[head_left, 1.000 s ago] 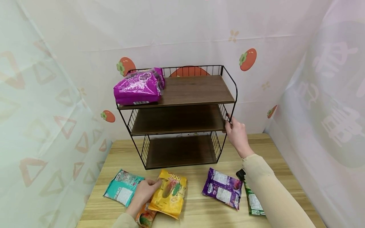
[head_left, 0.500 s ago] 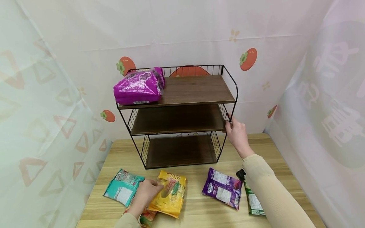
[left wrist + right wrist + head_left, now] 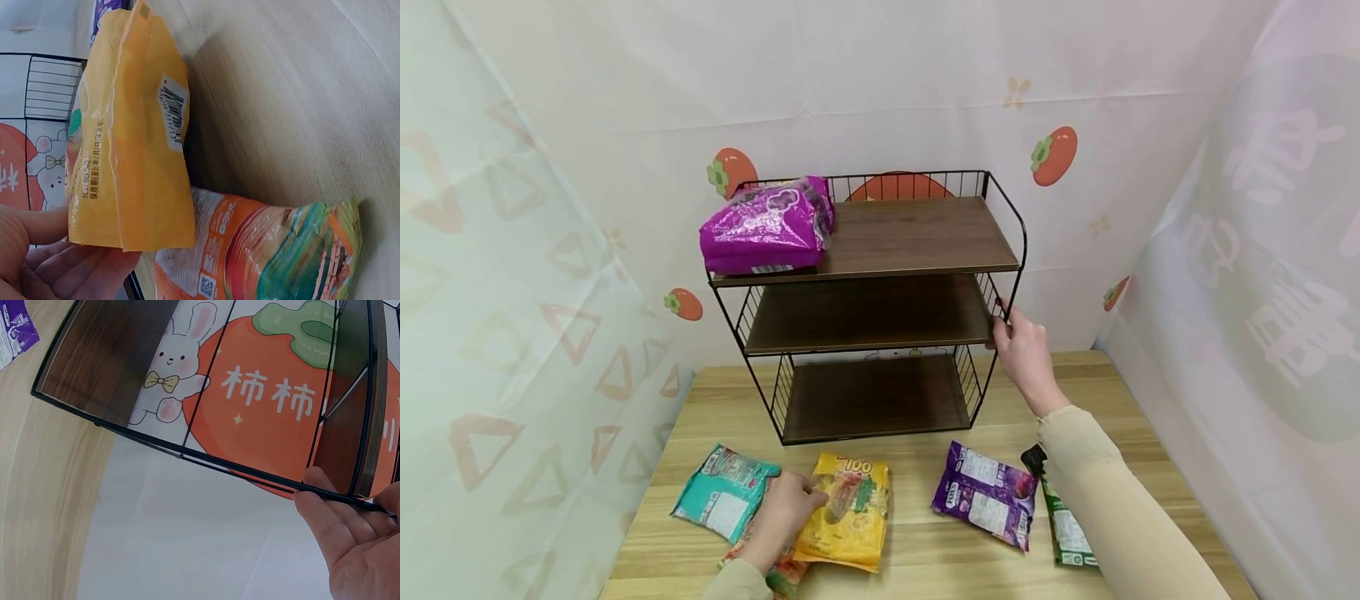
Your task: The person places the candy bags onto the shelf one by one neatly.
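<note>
My left hand pinches the left edge of a yellow snack bag marked "100", thumb on one side and fingers on the other. In the left wrist view the bag shows its sealed end and a barcode, raised at an angle. An orange snack bag lies partly under it, half hidden by the hand and sleeve in the head view. My right hand grips the right side frame of a three-tier rack at the middle shelf; the right wrist view shows fingers around the black wire.
A magenta bag sits on the top shelf at the left. On the wooden table lie a teal bag at left, a purple bag at right, and a green bag partly behind the right sleeve.
The left hand has shifted slightly right, and the yellow bag's top edge has dropped a little. More of the orange bag shows left of the wrist. The right hand has stayed on the rack.
</note>
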A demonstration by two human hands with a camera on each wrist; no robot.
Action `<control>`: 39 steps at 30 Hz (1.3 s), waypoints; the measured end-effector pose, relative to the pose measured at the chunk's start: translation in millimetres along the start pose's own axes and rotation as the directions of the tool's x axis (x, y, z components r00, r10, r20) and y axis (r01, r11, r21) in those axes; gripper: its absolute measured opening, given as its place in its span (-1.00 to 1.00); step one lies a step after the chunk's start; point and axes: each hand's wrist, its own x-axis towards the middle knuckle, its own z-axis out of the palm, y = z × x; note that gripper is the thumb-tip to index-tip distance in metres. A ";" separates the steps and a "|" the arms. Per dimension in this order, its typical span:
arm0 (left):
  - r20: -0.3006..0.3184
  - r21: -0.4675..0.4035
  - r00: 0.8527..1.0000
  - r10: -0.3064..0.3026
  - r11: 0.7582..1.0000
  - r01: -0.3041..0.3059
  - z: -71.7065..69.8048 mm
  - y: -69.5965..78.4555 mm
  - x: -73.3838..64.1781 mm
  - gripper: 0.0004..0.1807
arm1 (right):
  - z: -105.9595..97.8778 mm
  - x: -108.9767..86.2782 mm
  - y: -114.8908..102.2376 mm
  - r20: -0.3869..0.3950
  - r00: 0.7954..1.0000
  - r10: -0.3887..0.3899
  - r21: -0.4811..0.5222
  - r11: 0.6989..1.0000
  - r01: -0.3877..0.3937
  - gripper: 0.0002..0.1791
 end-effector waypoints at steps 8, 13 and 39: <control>-0.029 -0.025 1.000 0.009 1.000 -0.009 4.9 -3.1 0.7 -0.39 | 0.5 -0.4 1.1 -0.009 1.000 -0.012 -0.008 1.000 0.012 -0.58; -0.037 -0.059 0.999 0.020 0.998 -0.022 4.7 -4.4 -0.4 -0.44 | -0.5 0.1 0.4 0.001 1.000 0.009 -0.010 1.000 -0.009 -0.57; 0.083 -0.265 0.991 0.109 0.961 -0.083 -4.0 31.1 -13.9 -0.82 | -1.5 1.1 -1.9 0.036 0.998 0.053 -0.002 0.999 -0.053 -0.56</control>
